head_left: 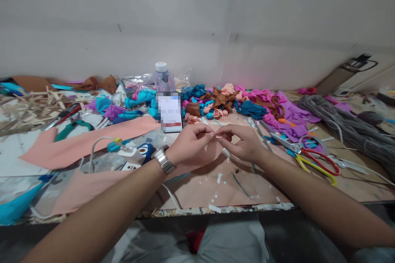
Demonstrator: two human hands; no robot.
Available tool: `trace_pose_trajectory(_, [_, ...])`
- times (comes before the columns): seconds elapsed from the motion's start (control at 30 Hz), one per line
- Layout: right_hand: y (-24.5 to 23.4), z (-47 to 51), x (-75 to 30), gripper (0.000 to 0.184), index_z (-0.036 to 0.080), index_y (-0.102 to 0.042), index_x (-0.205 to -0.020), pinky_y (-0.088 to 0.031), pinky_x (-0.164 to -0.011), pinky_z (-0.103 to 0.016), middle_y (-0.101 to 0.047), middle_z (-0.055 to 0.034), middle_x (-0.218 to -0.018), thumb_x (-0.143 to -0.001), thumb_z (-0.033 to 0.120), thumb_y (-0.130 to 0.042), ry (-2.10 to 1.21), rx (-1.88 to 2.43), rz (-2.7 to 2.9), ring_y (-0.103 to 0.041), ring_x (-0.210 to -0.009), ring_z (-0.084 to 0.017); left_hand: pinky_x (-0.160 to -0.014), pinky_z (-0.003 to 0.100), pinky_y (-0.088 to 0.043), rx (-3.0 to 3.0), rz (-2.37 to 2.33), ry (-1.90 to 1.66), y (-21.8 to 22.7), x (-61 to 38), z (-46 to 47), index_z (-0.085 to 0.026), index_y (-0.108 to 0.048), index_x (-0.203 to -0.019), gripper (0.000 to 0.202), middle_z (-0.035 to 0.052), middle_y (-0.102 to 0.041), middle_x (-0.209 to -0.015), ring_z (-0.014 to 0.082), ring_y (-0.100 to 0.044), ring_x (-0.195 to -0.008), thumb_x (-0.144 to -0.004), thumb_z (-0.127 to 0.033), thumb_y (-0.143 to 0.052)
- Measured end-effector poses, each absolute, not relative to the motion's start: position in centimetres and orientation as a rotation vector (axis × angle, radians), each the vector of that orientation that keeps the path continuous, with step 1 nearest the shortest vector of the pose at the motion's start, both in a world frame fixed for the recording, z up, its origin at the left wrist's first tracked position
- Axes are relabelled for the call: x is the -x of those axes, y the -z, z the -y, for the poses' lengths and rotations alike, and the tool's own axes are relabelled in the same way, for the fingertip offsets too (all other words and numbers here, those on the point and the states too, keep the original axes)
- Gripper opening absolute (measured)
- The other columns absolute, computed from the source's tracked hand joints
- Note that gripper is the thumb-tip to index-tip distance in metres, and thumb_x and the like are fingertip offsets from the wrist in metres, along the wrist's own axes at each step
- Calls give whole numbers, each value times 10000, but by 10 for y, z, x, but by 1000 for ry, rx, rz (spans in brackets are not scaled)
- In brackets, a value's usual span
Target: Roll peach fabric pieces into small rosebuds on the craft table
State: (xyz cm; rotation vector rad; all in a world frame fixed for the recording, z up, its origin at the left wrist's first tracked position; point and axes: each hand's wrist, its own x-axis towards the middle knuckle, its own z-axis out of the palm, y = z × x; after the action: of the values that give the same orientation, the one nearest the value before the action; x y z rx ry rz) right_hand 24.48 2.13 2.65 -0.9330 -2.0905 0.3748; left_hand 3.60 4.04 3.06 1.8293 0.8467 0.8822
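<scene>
My left hand (pixel 191 144), with a metal watch (pixel 164 160) at the wrist, pinches the edge of a salmon-pink crepe paper strip (pixel 207 153) between thumb and fingers. Close beside it, my right hand (pixel 242 141) pinches the same edge, so the fingertips of both hands nearly meet. The strip hangs below the fingers and runs left under my left wrist towards another salmon-pink length (pixel 89 189) near the front edge. Another salmon-pink piece (pixel 101 139) lies further back on the left. Directly behind my hands a phone (pixel 172 111) stands upright.
Crumpled crepe paper flowers (pixel 228 96) line the back of the table (pixel 212 195). Scissors (pixel 321 162) and a grey yarn bundle (pixel 348 127) lie right. Green-handled pliers (pixel 74 128), wooden sticks (pixel 33 104) and a power strip (pixel 135 158) are left. A bottle (pixel 163 78) stands behind the phone.
</scene>
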Motion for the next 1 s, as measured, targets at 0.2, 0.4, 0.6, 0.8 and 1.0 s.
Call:
trace_pose_trajectory(0.2, [-27,-21,-245,130,207,-730,-991,-459,-630,-260,-709,-22,-765,-923,236,-623,-312,946,2104,-602,-656,-137,-740,285,-473,-1856,-863,-889,-27,-35,-42,-149,-697,-862,259,56,-708,-845,179,-628,-805,-935,-370,-583])
trace_pose_trajectory(0.4, [-22,-24,-247,107,214,-721,-973,-471,-641,-257,-711,-16,-786,-899,202,-645,-300,917,2092,-612,-659,-132,-761,296,-476,-1880,-883,-873,-26,-34,-43,-147,-704,-877,254,61,-712,-859,183,-624,-818,-940,-354,-572])
trace_pose_trajectory(0.6, [-21,-25,-248,112,217,-718,-970,-483,-653,-262,-722,-24,-815,-889,191,-645,-306,900,2114,-632,-680,-140,-728,277,-454,-1910,-915,-862,-28,-34,-42,-150,-712,-867,250,50,-710,-838,178,-623,-806,-937,-345,-571])
trace_pose_trajectory(0.8, [-22,-24,-248,101,217,-718,-959,-492,-646,-262,-729,-29,-819,-899,203,-638,-291,882,2115,-639,-679,-142,-721,275,-455,-1927,-898,-889,-27,-35,-41,-152,-712,-867,233,49,-712,-843,174,-628,-804,-931,-334,-581])
trace_pose_trajectory(1.0, [-22,-26,-248,104,216,-719,-959,-491,-669,-280,-721,-37,-842,-909,193,-631,-315,894,2120,-633,-717,-152,-746,277,-462,-1968,-913,-931,-28,-35,-39,-158,-712,-873,207,44,-721,-859,172,-637,-821,-937,-310,-587])
